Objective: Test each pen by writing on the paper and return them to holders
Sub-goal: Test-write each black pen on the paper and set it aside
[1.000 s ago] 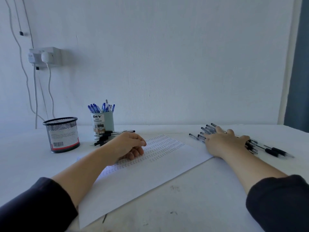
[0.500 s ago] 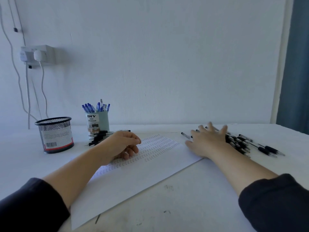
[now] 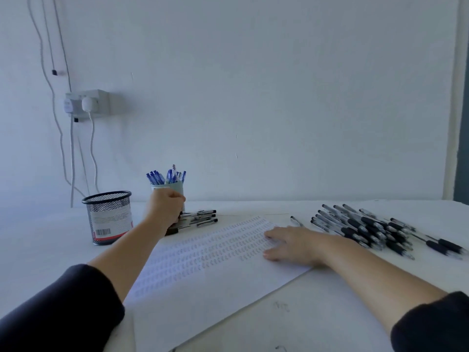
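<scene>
A white paper [image 3: 215, 280] with rows of small pen marks lies in front of me. My right hand [image 3: 291, 243] rests flat on its right part, fingers straight. My left hand [image 3: 165, 208] reaches forward, fingers curled round the green pen holder [image 3: 177, 186], which is full of blue pens [image 3: 166, 175]. A few black pens [image 3: 200, 218] lie at the holder's base, right of that hand. A large pile of black pens [image 3: 365, 228] lies to the right of the paper, with one loose pen [image 3: 295, 221] at its left. A black mesh holder [image 3: 109, 217] stands at the left.
The white table [image 3: 317, 313] meets a white wall just behind the holders. A wall socket [image 3: 87, 102] with plugs and hanging cables is above the mesh holder. A dark curtain edge [image 3: 463, 148] shows at the far right.
My left hand left the paper and went forward to the green holder. My right hand moved left off the black pen pile and settled flat on the paper.
</scene>
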